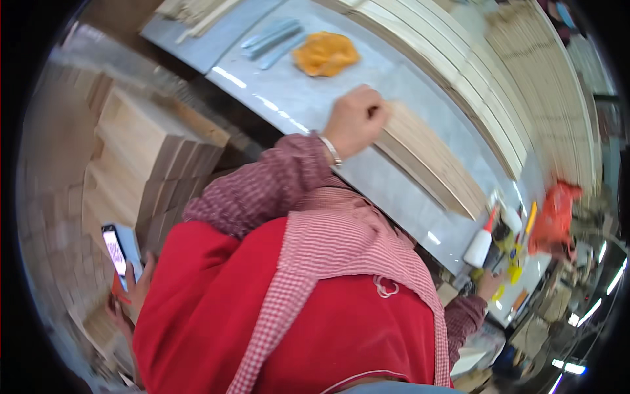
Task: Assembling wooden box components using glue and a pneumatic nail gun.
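Observation:
My left hand [356,123], with a bracelet at the wrist, is curled closed over the grey table [289,98] at the near-left end of a pale wooden board [430,154]. Whether anything is pinched in its fingers is too small to tell. The board lies flat, with a narrow strip or edge along its near side. Over at the right end of the table, my right hand [489,286] reaches in among small tools, and its fingers are blurred and partly hidden. Beside it are a white bottle with a red tip [478,248] and yellow-handled tools [515,270].
A crumpled orange cloth [326,54] and grey-blue strips [272,41] lie farther back. Long wooden slats [453,72] line the far side. A red plastic bag [554,213] sits at right. Stacked wood blocks [141,154] stand left, where another person's hands hold a phone [114,249].

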`<state>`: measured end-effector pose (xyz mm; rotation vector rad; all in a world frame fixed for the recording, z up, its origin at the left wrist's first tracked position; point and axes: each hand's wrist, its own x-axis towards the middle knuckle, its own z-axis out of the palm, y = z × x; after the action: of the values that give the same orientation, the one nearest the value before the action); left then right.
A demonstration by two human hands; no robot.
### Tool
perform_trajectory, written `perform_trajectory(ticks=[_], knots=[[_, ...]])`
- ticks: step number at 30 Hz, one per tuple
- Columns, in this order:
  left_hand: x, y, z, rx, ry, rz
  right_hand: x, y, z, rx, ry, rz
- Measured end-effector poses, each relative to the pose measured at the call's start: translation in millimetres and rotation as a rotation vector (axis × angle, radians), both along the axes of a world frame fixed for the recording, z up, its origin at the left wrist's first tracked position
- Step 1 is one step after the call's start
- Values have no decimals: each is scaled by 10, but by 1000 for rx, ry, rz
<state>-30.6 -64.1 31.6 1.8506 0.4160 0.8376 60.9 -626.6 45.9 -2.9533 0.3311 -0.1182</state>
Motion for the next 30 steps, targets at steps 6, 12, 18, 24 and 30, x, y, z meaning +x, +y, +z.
perform_trajectory(ticks=[6, 12, 18, 24, 30], knots=[[47, -73, 59, -55, 84, -114, -155, -258, -325, -159, 101, -109], [10, -35, 69, -49, 68, -108, 201, -234, -143, 203, 116, -143], [60, -44, 2, 9, 52, -105, 569, -12, -151, 354, 155, -87], [77, -96, -20, -66, -68, -3, 1090, 648, -290, 365, 201, 66], [56, -64, -68, -2, -44, 31, 1492, 1255, -324, 385, 207, 200]])
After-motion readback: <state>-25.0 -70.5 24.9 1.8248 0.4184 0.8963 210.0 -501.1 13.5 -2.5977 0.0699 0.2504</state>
